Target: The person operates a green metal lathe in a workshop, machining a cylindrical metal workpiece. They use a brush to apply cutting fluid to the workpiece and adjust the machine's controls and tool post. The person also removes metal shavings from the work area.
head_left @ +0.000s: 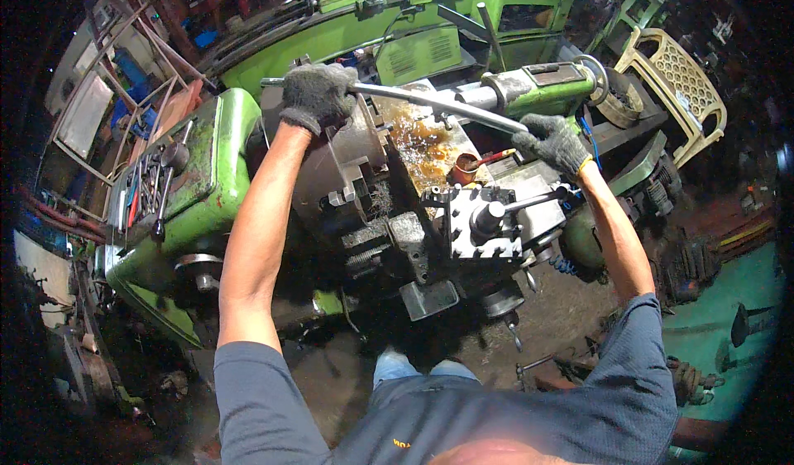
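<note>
A long metal bar [430, 100], possibly a pipe, slants across the top of a green lathe, its right end lower in the picture. My left hand [318, 93], in a dark grey knit glove, is closed around it near its left end, above the large chuck [318, 167]. Gripping its right end is my right hand [556, 143], gloved the same way, just in front of the tailstock [538, 89]. Under the bar lie an oily wet plate [422, 147] and a small reddish cup [464, 168] with a red-handled brush [495, 158].
A square tool post [488, 225] with a lever stands nearest my body, right of the chuck. Spanners and other hand tools [149, 184] lie on the green headstock [236, 134] at left. Handwheels stick out toward me. A beige plastic chair [715, 126] stands at far right.
</note>
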Action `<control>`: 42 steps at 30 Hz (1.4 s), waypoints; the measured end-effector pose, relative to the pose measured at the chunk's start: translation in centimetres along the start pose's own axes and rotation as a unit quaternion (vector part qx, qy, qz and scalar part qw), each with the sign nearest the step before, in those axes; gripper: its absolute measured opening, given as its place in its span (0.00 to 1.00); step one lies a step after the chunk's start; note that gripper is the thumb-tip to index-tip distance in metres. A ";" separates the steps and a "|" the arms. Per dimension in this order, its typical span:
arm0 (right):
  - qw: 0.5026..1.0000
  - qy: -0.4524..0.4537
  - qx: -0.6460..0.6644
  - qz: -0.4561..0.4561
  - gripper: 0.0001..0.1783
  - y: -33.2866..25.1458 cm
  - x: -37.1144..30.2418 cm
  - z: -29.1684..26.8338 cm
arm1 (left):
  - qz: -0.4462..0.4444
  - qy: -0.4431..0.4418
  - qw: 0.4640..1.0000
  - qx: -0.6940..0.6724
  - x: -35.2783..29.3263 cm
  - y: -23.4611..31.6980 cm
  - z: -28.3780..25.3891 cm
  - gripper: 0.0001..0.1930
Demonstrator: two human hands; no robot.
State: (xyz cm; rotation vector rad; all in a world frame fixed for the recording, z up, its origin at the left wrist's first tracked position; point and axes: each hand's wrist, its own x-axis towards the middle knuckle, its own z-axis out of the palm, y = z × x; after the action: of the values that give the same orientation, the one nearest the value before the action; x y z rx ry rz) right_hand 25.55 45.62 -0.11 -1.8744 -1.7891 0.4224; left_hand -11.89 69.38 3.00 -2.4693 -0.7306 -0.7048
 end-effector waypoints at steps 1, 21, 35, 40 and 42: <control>0.999 0.030 -0.025 -0.022 0.19 -0.5 -0.5 0.6 | -0.001 -0.006 1.000 -0.002 -0.1 -0.4 0.2 0.09; 0.933 0.131 -0.148 0.302 0.34 -10.8 -10.0 7.0 | 0.092 -0.041 0.986 -0.129 1.8 -2.3 0.3 0.11; 0.930 0.156 -0.194 0.271 0.24 -12.9 -16.1 9.6 | 0.326 -0.176 0.910 -0.184 3.7 -5.1 -3.7 0.10; 0.946 0.186 -0.252 0.088 0.15 -10.7 -8.5 -0.2 | 0.260 -0.121 0.943 -0.170 1.4 -5.8 -5.3 0.13; 0.927 0.183 -0.328 0.021 0.16 -8.0 -4.9 -3.0 | 0.225 -0.063 0.959 -0.160 0.1 -5.1 -3.7 0.12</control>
State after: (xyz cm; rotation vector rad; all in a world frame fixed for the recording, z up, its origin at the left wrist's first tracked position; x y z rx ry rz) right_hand 20.11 40.37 6.23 -2.2272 -1.7464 -0.5607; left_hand -16.11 71.14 7.25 -2.8487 -0.0783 -0.5245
